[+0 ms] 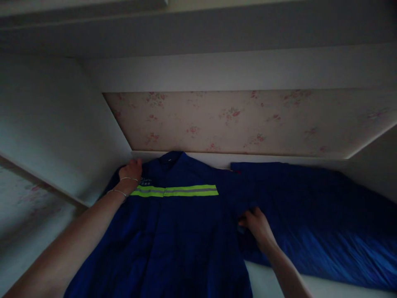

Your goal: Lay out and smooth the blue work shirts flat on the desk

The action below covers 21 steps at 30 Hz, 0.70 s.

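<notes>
A dark blue cloth work jacket [182, 231] lies front up on a white surface [279, 285]. Its collar sits at twelve o'clock against the wall and its hem runs toward six o'clock. A yellow-green and grey reflective stripe [175, 191] crosses the chest. One long sleeve [310, 207] is spread out toward three o'clock, which suggests the garment was laid flat so that every part can be reached.

The left hand [132, 171] rests on the shoulder at about ten o'clock of the jacket, knuckles up, with two thin bracelets [122, 186] on the wrist. Its fingers bend over the far edge of the cloth, and I cannot tell whether they grip it or only press down. Either way, the hand seems to pin that corner in place. The forearm is stretched long from seven o'clock.

The right hand [256, 225] sits at three o'clock, where the sleeve meets the body. Its fingers are closed into a fold of blue cloth, and the wrist is bent slightly inward, coming up from five o'clock.

A panel of pale floral wallpaper [242, 120] fills the wall behind.
</notes>
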Each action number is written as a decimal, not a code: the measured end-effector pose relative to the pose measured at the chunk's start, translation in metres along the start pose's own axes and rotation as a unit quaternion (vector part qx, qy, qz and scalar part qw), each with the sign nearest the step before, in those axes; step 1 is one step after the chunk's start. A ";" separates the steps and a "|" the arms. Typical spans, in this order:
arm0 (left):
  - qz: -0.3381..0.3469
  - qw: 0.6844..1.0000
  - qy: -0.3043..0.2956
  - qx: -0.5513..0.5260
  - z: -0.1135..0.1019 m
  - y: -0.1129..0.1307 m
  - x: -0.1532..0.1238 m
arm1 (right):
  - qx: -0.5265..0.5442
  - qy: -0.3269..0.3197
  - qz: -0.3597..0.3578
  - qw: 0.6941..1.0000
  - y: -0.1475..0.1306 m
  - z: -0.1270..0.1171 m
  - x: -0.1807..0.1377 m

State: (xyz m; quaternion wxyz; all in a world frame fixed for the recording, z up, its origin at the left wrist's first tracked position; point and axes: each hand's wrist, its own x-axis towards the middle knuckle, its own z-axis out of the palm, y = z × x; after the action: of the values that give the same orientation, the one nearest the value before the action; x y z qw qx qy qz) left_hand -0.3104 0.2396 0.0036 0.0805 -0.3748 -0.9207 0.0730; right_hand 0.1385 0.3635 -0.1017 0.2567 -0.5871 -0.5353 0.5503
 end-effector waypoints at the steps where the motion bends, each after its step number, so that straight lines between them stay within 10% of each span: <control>1: 0.019 1.000 0.015 -0.001 0.000 0.010 -0.009 | -0.015 -0.007 -0.010 1.000 0.001 -0.001 -0.001; 7: 0.214 0.973 0.049 -0.073 0.006 0.085 -0.127 | -0.111 -0.081 -0.151 0.979 0.005 -0.008 -0.040; 13: 0.334 0.918 0.040 -0.209 0.041 0.143 -0.277 | -0.240 -0.211 -0.381 0.868 0.010 -0.021 -0.087; 17: 0.296 0.939 0.049 -0.166 0.068 0.156 -0.310 | -0.150 -0.274 -0.265 0.912 0.002 -0.054 -0.057; 21: 0.291 0.943 0.054 -0.149 0.074 0.155 -0.305 | -0.263 -0.085 -0.189 0.942 -0.034 -0.097 0.027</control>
State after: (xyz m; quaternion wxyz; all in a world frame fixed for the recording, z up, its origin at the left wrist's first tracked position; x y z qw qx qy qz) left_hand -0.0052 0.1297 -0.1278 0.0481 -0.6378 -0.7660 -0.0653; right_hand 0.2110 0.4265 -0.0557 0.1456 -0.4729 -0.7818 0.3794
